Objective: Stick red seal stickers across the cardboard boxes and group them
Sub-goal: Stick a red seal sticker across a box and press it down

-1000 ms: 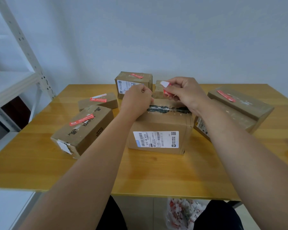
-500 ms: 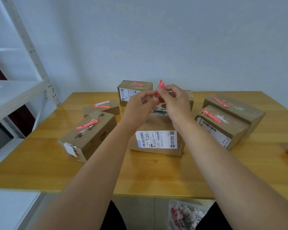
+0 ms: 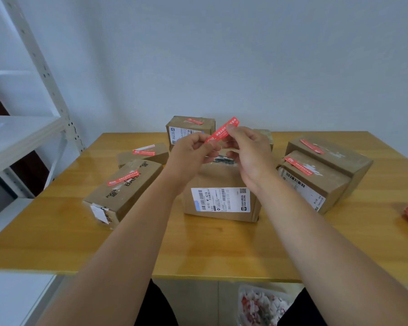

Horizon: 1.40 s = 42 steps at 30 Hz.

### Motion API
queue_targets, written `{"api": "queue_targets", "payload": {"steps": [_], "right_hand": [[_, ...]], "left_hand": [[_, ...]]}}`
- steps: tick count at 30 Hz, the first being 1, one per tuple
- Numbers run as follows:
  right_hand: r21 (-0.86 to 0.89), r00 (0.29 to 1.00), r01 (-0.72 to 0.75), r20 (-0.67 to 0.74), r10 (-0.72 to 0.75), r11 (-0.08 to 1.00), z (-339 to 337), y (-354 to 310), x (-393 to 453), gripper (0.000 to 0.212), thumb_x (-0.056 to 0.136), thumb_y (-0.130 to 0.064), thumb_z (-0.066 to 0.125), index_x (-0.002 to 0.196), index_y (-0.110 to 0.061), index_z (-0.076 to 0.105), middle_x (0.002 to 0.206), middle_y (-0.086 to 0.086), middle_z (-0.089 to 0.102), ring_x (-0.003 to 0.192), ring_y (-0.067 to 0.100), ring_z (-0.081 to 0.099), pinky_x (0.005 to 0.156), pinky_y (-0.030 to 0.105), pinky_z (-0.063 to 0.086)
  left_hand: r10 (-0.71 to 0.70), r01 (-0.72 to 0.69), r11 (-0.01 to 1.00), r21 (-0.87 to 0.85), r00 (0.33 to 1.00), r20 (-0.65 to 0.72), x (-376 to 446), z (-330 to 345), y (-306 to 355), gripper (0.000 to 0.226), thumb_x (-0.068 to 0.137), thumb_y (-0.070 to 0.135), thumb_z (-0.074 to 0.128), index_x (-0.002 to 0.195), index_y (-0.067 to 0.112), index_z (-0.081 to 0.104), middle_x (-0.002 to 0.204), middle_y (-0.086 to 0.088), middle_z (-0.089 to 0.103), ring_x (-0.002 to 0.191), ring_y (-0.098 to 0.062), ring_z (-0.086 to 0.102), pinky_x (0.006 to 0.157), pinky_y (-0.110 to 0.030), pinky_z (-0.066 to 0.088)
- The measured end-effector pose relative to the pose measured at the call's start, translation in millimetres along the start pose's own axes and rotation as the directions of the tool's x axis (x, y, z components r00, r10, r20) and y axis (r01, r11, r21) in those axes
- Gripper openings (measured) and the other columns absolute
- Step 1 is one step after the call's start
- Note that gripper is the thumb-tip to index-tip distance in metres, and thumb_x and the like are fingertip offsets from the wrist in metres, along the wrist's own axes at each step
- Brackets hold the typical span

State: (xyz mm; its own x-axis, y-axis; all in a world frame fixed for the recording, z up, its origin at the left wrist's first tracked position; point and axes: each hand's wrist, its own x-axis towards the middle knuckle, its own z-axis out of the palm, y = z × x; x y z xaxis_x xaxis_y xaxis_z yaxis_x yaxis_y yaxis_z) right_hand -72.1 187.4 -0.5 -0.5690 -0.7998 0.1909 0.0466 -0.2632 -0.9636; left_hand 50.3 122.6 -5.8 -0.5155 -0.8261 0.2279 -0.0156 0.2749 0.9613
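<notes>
Now both hands pinch one sticker (image 3: pixel 222 130) above the box (image 3: pixel 222 191); left hand (image 3: pixel 190 153) low end, right hand (image 3: pixel 247 151) high end.

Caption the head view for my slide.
Both hands, left and right, pinch a red seal sticker above the unsealed middle box.

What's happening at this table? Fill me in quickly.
A person is sealing cardboard boxes with red stickers. Both hands hold one red seal sticker stretched between them in the air: the left hand pinches its lower end, the right hand its upper end. Just below stands the middle box with a white shipping label; its top shows no red seal yet. Five other boxes around it, including the left box and the right box, already carry red seals.
</notes>
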Motion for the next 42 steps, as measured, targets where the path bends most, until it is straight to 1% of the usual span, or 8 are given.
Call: {"api": "queue_targets", "payload": {"steps": [4, 7, 12, 16, 20, 24, 33, 42], "right_hand": [[-0.210, 0.988, 0.108, -0.082, -0.128, 0.972, -7.0, 2.2, 2.8, 0.013, 0.091, -0.016, 0.064, 0.080, -0.018, 0.072, 0.069, -0.001, 0.064, 0.067, 0.011, 0.059, 0.061, 0.031, 0.050], [-0.324, 0.978, 0.138, -0.105, -0.181, 0.936, -11.9, 4.5, 5.4, 0.017, 0.089, -0.013, 0.065, 0.080, -0.027, 0.068, 0.072, -0.004, 0.066, 0.070, 0.012, 0.061, 0.073, 0.040, 0.055], [-0.462, 0.985, 0.108, -0.072, -0.158, 0.881, -20.2, 12.8, 9.3, 0.021, 0.091, -0.017, 0.059, 0.073, -0.020, 0.070, 0.068, -0.001, 0.067, 0.069, 0.017, 0.062, 0.075, 0.045, 0.054], [-0.618, 0.978, 0.152, -0.022, -0.210, 0.771, -22.7, 14.1, 12.0, 0.020, 0.092, -0.021, 0.058, 0.079, -0.017, 0.073, 0.068, -0.009, 0.065, 0.067, 0.008, 0.060, 0.065, 0.029, 0.044], [-0.543, 0.984, 0.112, -0.055, -0.168, 0.832, -26.5, 12.2, 16.6, 0.017, 0.087, -0.018, 0.060, 0.075, -0.014, 0.072, 0.068, 0.005, 0.068, 0.068, 0.025, 0.064, 0.071, 0.044, 0.055], [-0.643, 0.985, 0.117, -0.022, -0.171, 0.757, -28.4, 8.2, 17.1, 0.019, 0.090, -0.020, 0.058, 0.081, -0.006, 0.068, 0.072, 0.003, 0.063, 0.065, 0.012, 0.053, 0.058, 0.027, 0.039], [-0.816, 0.993, 0.085, 0.119, 0.023, 0.572, -39.5, 3.0, 16.0, 0.032, 0.100, -0.022, 0.045, 0.069, -0.017, 0.046, 0.067, -0.001, 0.053, 0.059, 0.011, 0.046, 0.052, 0.027, 0.028], [-0.843, 0.993, 0.112, 0.117, -0.023, 0.526, -45.4, 10.2, 17.7, 0.022, 0.094, -0.025, 0.056, 0.079, -0.011, 0.063, 0.072, -0.006, 0.057, 0.062, 0.004, 0.047, 0.051, 0.020, 0.027]], "left_hand": [[0.054, -0.055, 0.976, 0.209, 0.998, 0.012, 5.2, -3.4, 1.1, 0.013, 0.096, 0.018, 0.060, 0.087, 0.022, 0.068, 0.082, -0.006, 0.069, 0.075, -0.014, 0.060, 0.077, -0.032, 0.050], [0.034, -0.045, 0.941, 0.336, 0.999, 0.039, 11.8, -8.4, 1.6, 0.013, 0.097, 0.023, 0.059, 0.089, 0.025, 0.068, 0.080, -0.007, 0.060, 0.069, -0.012, 0.048, 0.066, -0.025, 0.040], [-0.011, 0.000, 0.946, 0.324, 0.999, 0.031, 17.1, -13.0, -8.6, 0.010, 0.095, 0.022, 0.063, 0.102, 0.023, 0.071, 0.070, 0.006, 0.060, 0.061, -0.005, 0.049, 0.061, -0.016, 0.039], [-0.074, 0.072, 0.981, 0.179, 0.997, 0.001, 14.9, -15.5, -10.1, 0.004, 0.088, 0.018, 0.071, 0.090, 0.019, 0.067, 0.073, 0.004, 0.068, 0.057, 0.002, 0.055, 0.063, -0.017, 0.044], [-0.096, 0.096, 0.979, 0.180, 0.995, -0.008, 11.4, -13.3, -7.2, 0.003, 0.088, 0.021, 0.071, 0.086, 0.021, 0.069, 0.079, -0.001, 0.070, 0.065, -0.007, 0.055, 0.062, -0.020, 0.043], [-0.091, 0.100, 0.978, 0.181, 0.994, -0.058, 14.0, -9.1, -2.7, 0.006, 0.092, 0.021, 0.066, 0.089, 0.019, 0.071, 0.081, 0.001, 0.069, 0.068, -0.007, 0.056, 0.064, -0.020, 0.043], [-0.036, 0.086, 0.919, 0.385, 0.990, -0.136, 16.2, 2.5, -8.0, 0.016, 0.095, 0.022, 0.063, 0.105, 0.017, 0.073, 0.084, 0.014, 0.062, 0.084, -0.004, 0.055, 0.074, -0.022, 0.044], [-0.046, 0.121, 0.880, 0.459, 0.984, -0.172, 13.7, 9.9, -17.2, 0.021, 0.092, 0.020, 0.066, 0.113, 0.018, 0.064, 0.078, 0.011, 0.058, 0.080, -0.008, 0.058, 0.065, -0.020, 0.046]]}}
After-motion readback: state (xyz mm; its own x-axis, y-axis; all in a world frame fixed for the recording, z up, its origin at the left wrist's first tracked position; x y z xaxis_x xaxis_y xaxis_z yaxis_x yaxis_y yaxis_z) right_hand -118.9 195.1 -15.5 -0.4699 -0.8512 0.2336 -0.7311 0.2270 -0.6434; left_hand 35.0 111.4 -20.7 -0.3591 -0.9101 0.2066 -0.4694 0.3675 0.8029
